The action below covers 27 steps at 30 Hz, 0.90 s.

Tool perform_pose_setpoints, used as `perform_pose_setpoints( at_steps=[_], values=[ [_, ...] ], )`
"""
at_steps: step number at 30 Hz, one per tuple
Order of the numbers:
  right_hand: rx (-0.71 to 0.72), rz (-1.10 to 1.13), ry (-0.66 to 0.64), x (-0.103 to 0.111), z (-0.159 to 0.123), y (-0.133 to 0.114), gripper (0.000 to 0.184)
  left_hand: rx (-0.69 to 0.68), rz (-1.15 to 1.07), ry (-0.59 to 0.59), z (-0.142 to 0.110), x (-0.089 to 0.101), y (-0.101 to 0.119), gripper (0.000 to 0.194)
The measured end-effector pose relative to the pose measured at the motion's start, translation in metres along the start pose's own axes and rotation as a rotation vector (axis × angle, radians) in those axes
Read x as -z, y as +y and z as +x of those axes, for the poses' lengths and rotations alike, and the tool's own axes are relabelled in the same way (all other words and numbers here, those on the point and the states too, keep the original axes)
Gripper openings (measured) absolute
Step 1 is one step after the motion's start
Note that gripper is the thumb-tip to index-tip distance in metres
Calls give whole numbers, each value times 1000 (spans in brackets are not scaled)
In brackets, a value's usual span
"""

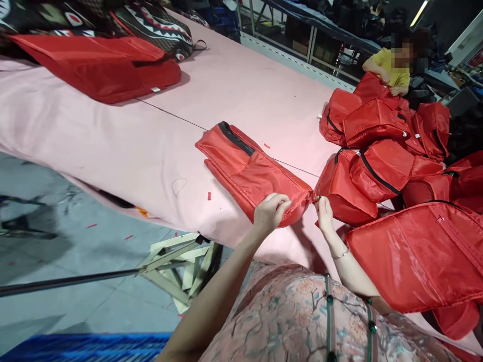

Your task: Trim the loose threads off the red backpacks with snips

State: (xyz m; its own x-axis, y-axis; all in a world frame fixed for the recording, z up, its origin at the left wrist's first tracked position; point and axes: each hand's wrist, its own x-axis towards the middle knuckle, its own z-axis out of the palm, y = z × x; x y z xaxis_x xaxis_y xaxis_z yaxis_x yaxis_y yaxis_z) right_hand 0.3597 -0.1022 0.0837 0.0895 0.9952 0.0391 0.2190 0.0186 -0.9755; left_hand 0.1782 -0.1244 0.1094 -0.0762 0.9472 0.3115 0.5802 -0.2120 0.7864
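A red fabric bag piece (260, 176) with a black zipper (237, 139) lies flat on the pink-covered table in front of me. My left hand (270, 212) is closed on its near edge, thumb and fingers pinched together. At the bag's right corner, my right hand (323, 211) is closed around a small thin dark tool (319, 193); its tip is by the corner and most of it is hidden in my fingers. Just beyond my right hand sits another red bag (345, 193), part of a heap.
More red bags (381, 120) and a large red panel (411, 256) cover the right side. Shark-print bags (158, 30) and a red piece (101, 65) lie at the far left of the pink table (241, 75). Another person (388, 65) in yellow handles red bags across the table.
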Motion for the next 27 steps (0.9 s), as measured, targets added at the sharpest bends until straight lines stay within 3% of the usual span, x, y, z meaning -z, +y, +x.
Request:
perform_pose_setpoints(
  at_steps=[7, 16, 22, 27],
  values=[
    [362, -485, -248, 24, -20, -31, 31, 4, -135, 1, 10, 1, 1, 13],
    [483, -854, -308, 29, -15, -40, 36, -15, -194, -67, 18, -2, 0, 15],
    [509, -895, -333, 27, -12, -37, 37, -12, -242, -77, 19, -2, -1, 14],
    [415, -646, -325, 27, -7, -30, 32, 108, -520, -1, 20, 1, 1, 15]
  ],
)
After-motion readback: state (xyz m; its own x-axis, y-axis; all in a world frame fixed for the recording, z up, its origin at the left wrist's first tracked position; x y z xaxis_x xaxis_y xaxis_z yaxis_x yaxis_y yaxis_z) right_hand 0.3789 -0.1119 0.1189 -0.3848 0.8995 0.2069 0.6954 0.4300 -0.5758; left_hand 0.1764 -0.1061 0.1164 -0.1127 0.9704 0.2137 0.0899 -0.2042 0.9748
